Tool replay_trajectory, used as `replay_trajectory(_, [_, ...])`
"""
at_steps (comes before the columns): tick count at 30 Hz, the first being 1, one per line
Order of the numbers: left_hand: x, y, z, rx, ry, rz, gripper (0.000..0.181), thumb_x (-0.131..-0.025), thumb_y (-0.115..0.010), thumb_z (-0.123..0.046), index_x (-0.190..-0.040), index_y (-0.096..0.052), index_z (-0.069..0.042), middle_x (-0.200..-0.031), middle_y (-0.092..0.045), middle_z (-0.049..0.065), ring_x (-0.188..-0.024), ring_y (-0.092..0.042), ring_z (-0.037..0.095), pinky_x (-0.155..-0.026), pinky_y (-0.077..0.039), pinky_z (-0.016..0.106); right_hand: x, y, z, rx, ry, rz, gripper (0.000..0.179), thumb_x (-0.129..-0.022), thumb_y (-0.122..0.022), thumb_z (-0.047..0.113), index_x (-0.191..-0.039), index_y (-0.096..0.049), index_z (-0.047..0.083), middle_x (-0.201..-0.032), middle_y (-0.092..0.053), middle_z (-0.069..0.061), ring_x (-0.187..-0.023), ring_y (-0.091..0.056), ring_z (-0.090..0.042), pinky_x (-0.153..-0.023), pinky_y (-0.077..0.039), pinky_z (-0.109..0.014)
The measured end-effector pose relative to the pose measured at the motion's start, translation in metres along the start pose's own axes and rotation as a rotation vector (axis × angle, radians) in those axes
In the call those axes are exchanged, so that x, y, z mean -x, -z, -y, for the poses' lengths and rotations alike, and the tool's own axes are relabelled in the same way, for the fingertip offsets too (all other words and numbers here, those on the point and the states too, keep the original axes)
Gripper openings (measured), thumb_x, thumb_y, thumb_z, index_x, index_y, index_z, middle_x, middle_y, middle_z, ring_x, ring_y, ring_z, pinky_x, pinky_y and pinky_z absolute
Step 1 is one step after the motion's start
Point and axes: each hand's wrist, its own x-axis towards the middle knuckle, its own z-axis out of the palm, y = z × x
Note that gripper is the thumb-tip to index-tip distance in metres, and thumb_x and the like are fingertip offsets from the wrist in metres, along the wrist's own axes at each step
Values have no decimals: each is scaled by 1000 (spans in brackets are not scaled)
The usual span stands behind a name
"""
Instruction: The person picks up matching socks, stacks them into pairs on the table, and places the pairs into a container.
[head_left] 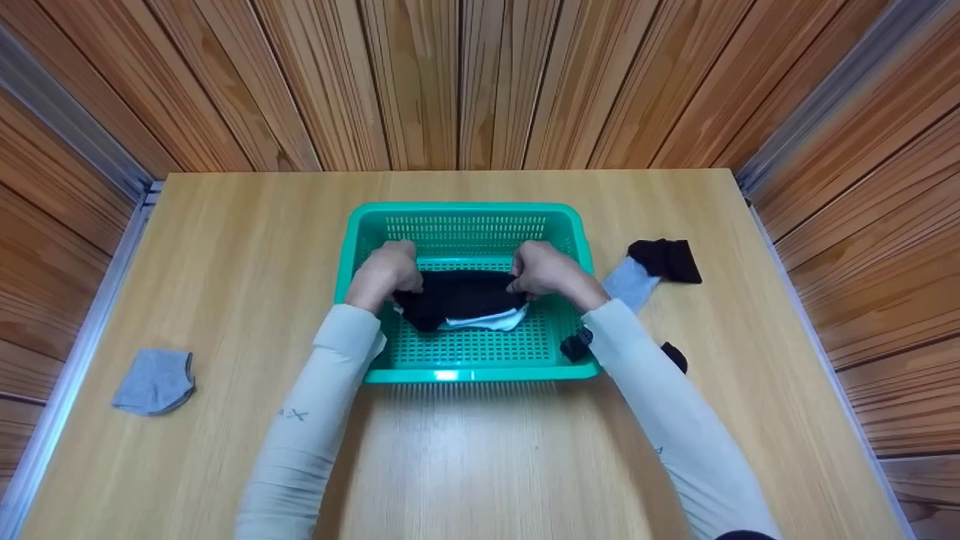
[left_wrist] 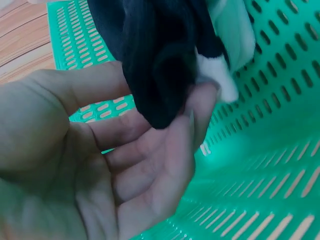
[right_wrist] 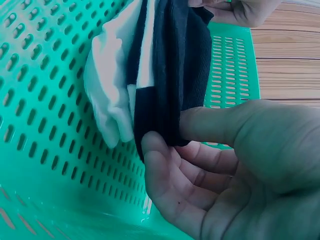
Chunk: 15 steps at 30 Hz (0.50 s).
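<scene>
Inside the green basket (head_left: 465,374), a folded black sock (head_left: 465,292) lies across the middle, with pale, whitish fabric (head_left: 487,321) showing under its near edge. My left hand (head_left: 390,268) pinches the sock's left end between thumb and fingers, as the left wrist view also shows. At the opposite end, my right hand (head_left: 547,268) grips the dark fabric, its thumb (right_wrist: 215,122) on one side and curled fingers on the other. White cloth (right_wrist: 107,85) hangs beside the black layers in the right wrist view.
A grey sock (head_left: 154,381) lies on the table at the left. To the basket's right are a light blue-grey sock (head_left: 631,283) and a black sock (head_left: 667,260), touching. Small dark pieces (head_left: 576,346) show by the right sleeve, partly hidden. Wood-plank walls enclose the table.
</scene>
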Motion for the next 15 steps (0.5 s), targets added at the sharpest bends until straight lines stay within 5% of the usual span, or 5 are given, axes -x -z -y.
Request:
replay_trajectory(6, [8, 4, 3, 4, -36, -24, 29, -101, -68, -15, -124, -59, 1, -118, -63, 21, -87, -77, 31, -66, -61, 31, 4, 2, 1, -5, 36, -8, 29, -95, -77, 16, -78, -54, 14, -62, -53, 4, -59, -62, -12, -58, -46, -26])
replay_trajectory(10, [15, 4, 6, -5, -76, -88, 14, -100, -69, -14, -102, -61, -2, -91, -59, 11, -78, -68, 26, -66, -52, 30, 8, 4, 1, -1, 35, -20, 19, -95, -78, 20, -99, -65, 7, -74, -59, 0, -60, -53, -12, -58, -44, -27])
replay_trajectory(15, [21, 7, 4, -29, -106, -154, 25, -99, -69, -16, -83, -51, -9, -75, -45, 2, -68, -48, 18, -66, -43, 33, 12, 8, 3, 7, 55, -44, 32, -93, -80, 22, -114, -67, 2, -83, -63, -4, -66, -50, -14, -61, -42, -28])
